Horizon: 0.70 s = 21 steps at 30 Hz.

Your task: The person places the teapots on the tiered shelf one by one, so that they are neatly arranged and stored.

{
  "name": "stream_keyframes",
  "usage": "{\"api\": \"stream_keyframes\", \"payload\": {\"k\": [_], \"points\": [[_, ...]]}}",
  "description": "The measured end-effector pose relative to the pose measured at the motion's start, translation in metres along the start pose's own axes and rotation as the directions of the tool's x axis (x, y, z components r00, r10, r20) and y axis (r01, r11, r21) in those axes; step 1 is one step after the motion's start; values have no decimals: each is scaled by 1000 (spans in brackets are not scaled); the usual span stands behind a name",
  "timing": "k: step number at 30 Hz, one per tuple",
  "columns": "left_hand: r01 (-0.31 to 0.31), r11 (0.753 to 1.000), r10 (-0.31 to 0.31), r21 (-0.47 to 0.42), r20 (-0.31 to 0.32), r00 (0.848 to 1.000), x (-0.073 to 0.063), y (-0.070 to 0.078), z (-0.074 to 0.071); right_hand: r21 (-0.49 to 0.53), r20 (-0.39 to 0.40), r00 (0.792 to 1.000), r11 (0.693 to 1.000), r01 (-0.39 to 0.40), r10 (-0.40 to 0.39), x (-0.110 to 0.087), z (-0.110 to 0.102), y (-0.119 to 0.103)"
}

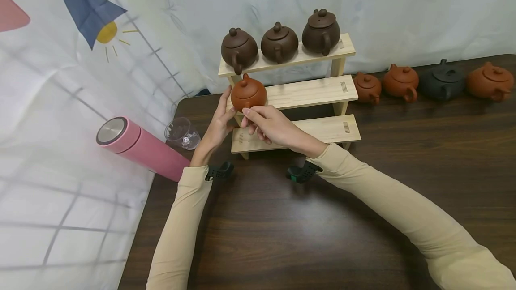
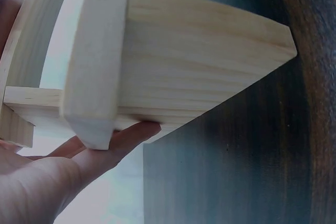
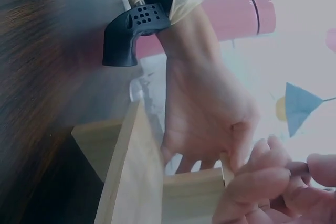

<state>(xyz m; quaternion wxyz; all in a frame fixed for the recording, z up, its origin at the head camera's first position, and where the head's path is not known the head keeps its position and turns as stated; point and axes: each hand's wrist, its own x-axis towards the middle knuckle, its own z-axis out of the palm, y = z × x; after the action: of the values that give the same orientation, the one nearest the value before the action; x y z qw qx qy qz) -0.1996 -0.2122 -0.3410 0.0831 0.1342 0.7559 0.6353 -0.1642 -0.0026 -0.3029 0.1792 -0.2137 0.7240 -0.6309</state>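
Observation:
A reddish-orange clay teapot (image 1: 248, 93) is at the left end of the middle step of a wooden stand (image 1: 310, 93). My right hand (image 1: 274, 126) pinches its handle between thumb and fingers, clearest in the head view. On the teapot's left, my left hand (image 1: 219, 124) has its fingers extended along the end of the stand. The left wrist view shows those fingers (image 2: 126, 140) against the wood. In the right wrist view, the left hand (image 3: 205, 98) is behind the right hand (image 3: 262, 187), and the teapot's body is out of sight.
Three dark brown teapots (image 1: 279, 44) line the top step. Right of the stand, two orange teapots (image 1: 401, 82), a black teapot (image 1: 442, 82) and another orange one (image 1: 489, 83) stand on the dark table (image 1: 282, 236). A clear glass (image 1: 181, 133) and pink flask (image 1: 149, 149) are at left.

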Motion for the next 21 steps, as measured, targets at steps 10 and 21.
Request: {"api": "stream_keyframes", "payload": {"k": [10,21], "points": [[-11,996,12,-93,4,1000,2,-3,2,-53,26,999,998,-32,33,-32,-43,-11],[-23,996,23,-85,-11,1000,1,-10,0,-201,-171,980,977,66,-101,-112,-145,-36]]}}
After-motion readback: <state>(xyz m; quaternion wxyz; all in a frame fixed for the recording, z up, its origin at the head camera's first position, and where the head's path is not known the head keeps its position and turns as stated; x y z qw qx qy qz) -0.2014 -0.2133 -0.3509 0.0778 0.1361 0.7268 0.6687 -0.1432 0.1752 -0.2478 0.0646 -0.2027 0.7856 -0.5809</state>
